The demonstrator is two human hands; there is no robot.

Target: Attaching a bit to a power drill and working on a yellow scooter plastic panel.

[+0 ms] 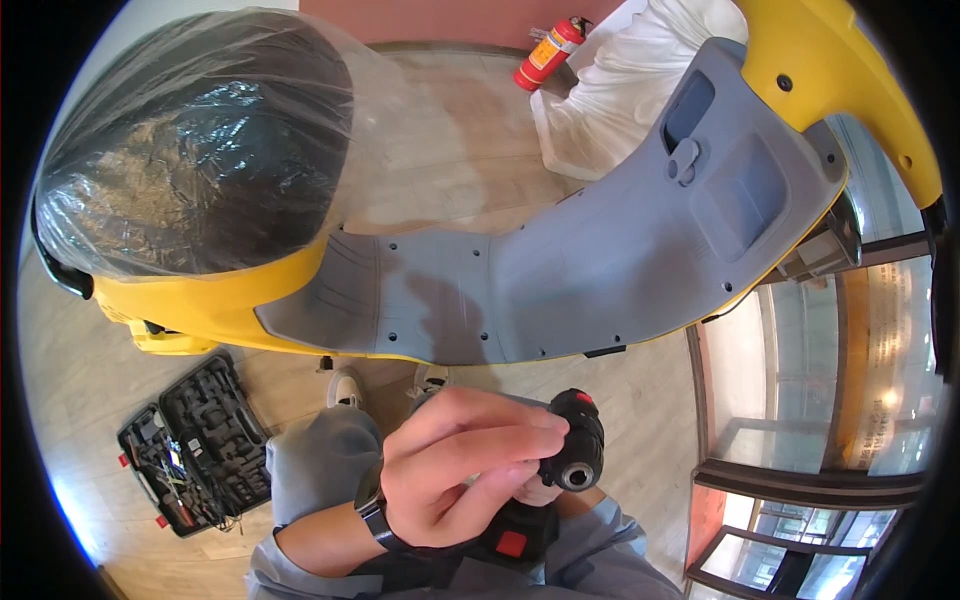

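Observation:
In front of my body is a black cordless drill, its chuck tilted up and the round chuck opening showing. Its base has a red patch. My right hand is wrapped round the drill's grip, mostly hidden behind the other hand. My left hand, with a dark watch at the wrist, is closed in a pinch, fingertips against or just beside the chuck. What those fingers hold, if anything, is hidden. Ahead stands a yellow scooter with a grey floorboard, which has several dark screw points.
Clear plastic film covers the scooter's seat. An open black tool case lies on the floor at left. A red fire extinguisher and a white cloth are beyond the scooter. Glass panels with dark frames stand at right.

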